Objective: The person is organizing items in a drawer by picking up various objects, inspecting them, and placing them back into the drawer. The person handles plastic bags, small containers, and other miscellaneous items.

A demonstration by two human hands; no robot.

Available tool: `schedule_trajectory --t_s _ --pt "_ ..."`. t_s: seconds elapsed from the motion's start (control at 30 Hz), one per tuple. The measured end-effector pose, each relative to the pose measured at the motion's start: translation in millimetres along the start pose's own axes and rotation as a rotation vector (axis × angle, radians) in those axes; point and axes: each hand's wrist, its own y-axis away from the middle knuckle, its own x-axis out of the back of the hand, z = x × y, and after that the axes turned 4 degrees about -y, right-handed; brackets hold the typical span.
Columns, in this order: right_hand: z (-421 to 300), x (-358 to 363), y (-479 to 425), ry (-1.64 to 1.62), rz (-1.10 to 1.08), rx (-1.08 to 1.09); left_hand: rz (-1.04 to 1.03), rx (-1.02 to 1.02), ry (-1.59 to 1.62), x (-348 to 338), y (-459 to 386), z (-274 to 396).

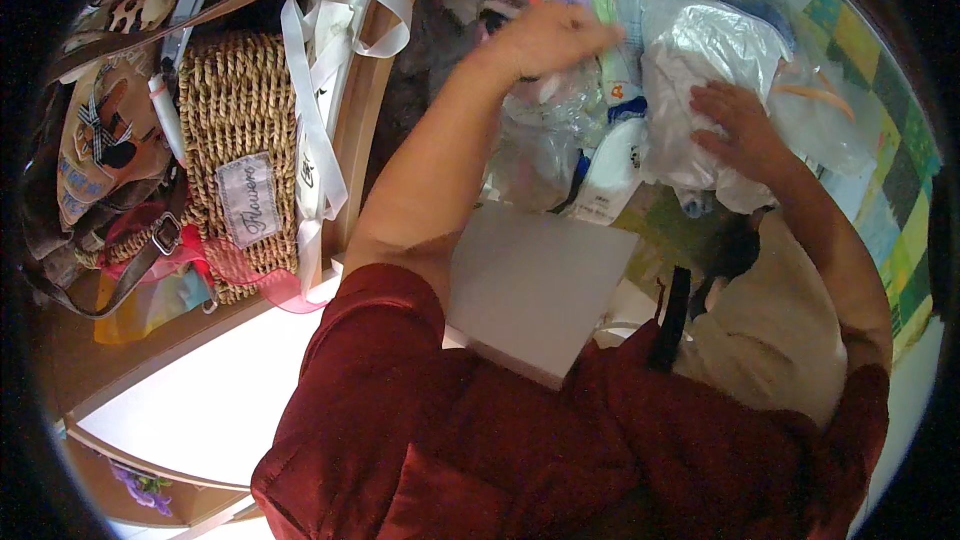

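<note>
My left hand [566, 37] is raised over a pile of plastic-wrapped items, slightly blurred. Its fingers reach towards a green and white plastic packet [615, 22], and whether they touch it cannot be told. With spread fingers, my right hand [731, 124] rests on a white plastic bag [675, 75] with soft contents. Between and below the hands lie a crumpled clear plastic bag [536, 157] and a white packaged item with a label [615, 169]. A white box [540, 285] stands close against my body, below the pile.
To the left, a woven basket [240, 105] with a fabric label, white ribbon [322, 157] and a brown cloth bag [112, 135] with straps lie beyond a wooden edge [375, 97]. A red sheer ribbon [255, 274] trails below. Another clear bag [825, 120] lies at right, beside a checkered cloth [900, 232].
</note>
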Motion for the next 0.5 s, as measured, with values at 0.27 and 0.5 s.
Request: schedule_trajectory --t_s 0.27,0.5 --pt "1.0 0.2 -4.8 -0.063 0.007 0.013 0.889 0.297 -0.541 13.8 -3.7 -223.7" --pt "2.4 -1.8 -6.4 -0.035 0.036 -0.011 0.464 0.661 -0.319 23.8 26.4 -299.2"
